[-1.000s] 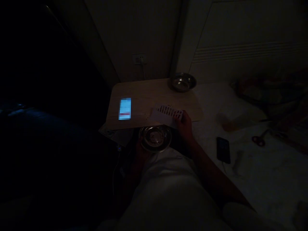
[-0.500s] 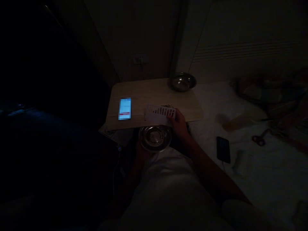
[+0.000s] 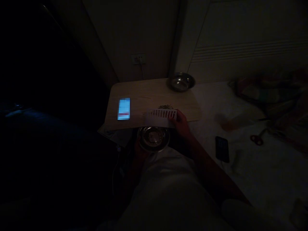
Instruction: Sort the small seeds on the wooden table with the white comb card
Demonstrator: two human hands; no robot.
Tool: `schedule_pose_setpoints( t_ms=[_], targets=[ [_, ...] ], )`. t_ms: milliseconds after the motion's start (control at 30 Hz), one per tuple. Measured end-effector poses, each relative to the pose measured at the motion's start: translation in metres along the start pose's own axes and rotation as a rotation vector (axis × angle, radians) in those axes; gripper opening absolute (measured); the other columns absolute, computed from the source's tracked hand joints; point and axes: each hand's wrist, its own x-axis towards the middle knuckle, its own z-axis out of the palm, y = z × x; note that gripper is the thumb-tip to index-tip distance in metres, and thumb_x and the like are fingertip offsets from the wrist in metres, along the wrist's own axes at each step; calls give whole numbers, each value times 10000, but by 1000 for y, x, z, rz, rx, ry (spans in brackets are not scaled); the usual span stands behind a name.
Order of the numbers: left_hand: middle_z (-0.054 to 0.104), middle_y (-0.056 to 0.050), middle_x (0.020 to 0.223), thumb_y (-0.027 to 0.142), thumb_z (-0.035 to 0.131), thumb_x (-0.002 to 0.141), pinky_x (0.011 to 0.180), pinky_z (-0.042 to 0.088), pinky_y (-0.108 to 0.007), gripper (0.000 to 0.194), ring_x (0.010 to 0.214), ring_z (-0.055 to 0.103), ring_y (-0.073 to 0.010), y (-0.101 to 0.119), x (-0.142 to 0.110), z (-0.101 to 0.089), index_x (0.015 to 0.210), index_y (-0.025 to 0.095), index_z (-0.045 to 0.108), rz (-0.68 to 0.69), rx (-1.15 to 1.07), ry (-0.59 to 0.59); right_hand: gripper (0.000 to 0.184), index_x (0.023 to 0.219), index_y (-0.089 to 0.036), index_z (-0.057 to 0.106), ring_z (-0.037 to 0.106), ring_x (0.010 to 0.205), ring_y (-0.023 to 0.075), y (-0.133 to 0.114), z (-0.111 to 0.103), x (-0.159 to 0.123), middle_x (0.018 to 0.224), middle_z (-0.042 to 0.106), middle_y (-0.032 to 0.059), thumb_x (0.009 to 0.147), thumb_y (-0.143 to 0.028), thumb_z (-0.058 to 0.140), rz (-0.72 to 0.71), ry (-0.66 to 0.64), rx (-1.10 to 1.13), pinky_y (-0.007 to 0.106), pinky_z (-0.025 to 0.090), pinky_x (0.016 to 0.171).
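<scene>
My right hand point(image 3: 181, 123) grips the right end of a white slotted plastic piece point(image 3: 156, 120), which stands on the near part of the wooden table. Just behind its slots lies a small pile of dark, seed-like bits point(image 3: 166, 106). Below the table's near edge, my left hand point(image 3: 141, 149) holds a shiny metal bowl point(image 3: 166, 142) by its left side; most of those fingers are lost in shadow. Some small dark bits show inside this bowl.
A lit phone point(image 3: 124, 109) lies on the left of the table point(image 3: 141, 89). Another metal bowl point(image 3: 181, 82) stands at its back right corner. On the white bedding to the right are a dark phone point(image 3: 222, 149) with a cable and red-handled scissors point(image 3: 256, 140). The room is very dark.
The slotted piece has shifted slightly towards me and now sits more level. More of the pile of bits shows behind it. My left hand and the bowl have hardly moved.
</scene>
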Motion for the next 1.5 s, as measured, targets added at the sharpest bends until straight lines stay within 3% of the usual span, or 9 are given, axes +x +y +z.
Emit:
schedule_pose_setpoints(
  t_ms=[100,167,433,567,700,900,1133,1367,1500],
  targets=[
    [723,-80,994,345,527,813,1051,361,-456,279,1201,535,-279,2,0,1,955,172,694,-19,0,50,199,919,-222,525,563,811,181,-3,-7,0,901,603,27,766,-327,596,-51,264,-43,352,469,779],
    [725,-87,979,362,520,817,1050,361,-471,301,1189,544,-289,2,-1,1,965,164,692,-60,10,57,180,912,-218,511,551,796,174,-6,-7,-1,889,587,26,773,-307,583,-70,362,-88,341,464,771],
    [688,-120,1125,390,522,802,1056,344,-477,434,1215,521,-305,2,-3,1,1133,135,640,-97,41,51,244,992,-205,528,572,849,212,-10,36,-13,920,620,48,777,-306,585,-79,49,-176,352,481,766],
    [644,-135,1214,415,518,795,1055,342,-487,510,1241,495,-312,3,-4,2,1213,133,592,-133,43,28,204,976,-212,532,574,798,210,-5,43,-15,863,631,39,787,-285,558,-66,-10,-249,339,476,719],
    [672,-127,1158,407,526,794,1037,362,-495,449,1214,520,-317,2,-3,1,1139,140,635,-114,38,-39,244,1017,-210,528,581,846,218,0,29,-13,937,638,52,789,-291,558,-85,58,-260,352,480,754],
    [719,-101,1013,362,532,804,1033,375,-471,325,1195,537,-306,-3,11,-9,1002,157,688,-116,62,40,204,982,-203,522,567,794,212,4,2,-1,890,626,60,803,-297,546,-83,201,-321,359,480,728],
    [698,-112,1087,336,549,799,1030,382,-475,346,1195,540,-299,-2,13,-9,1055,136,668,-128,80,-17,189,971,-204,523,548,718,179,1,-4,9,802,604,26,796,-269,550,-93,251,-331,319,469,680],
    [728,-98,999,286,552,795,1041,379,-450,291,1212,527,-294,-4,19,-15,1014,151,688,-113,71,24,167,922,-192,511,542,722,157,-2,-19,18,817,596,21,779,-260,563,-107,390,-264,304,456,694],
    [721,-96,1034,277,533,812,1044,375,-470,315,1193,546,-289,-3,17,-14,1070,159,670,-157,81,-18,168,939,-187,519,532,708,154,-10,-27,16,795,597,15,788,-249,561,-135,421,-336,289,439,670]
  ],
)
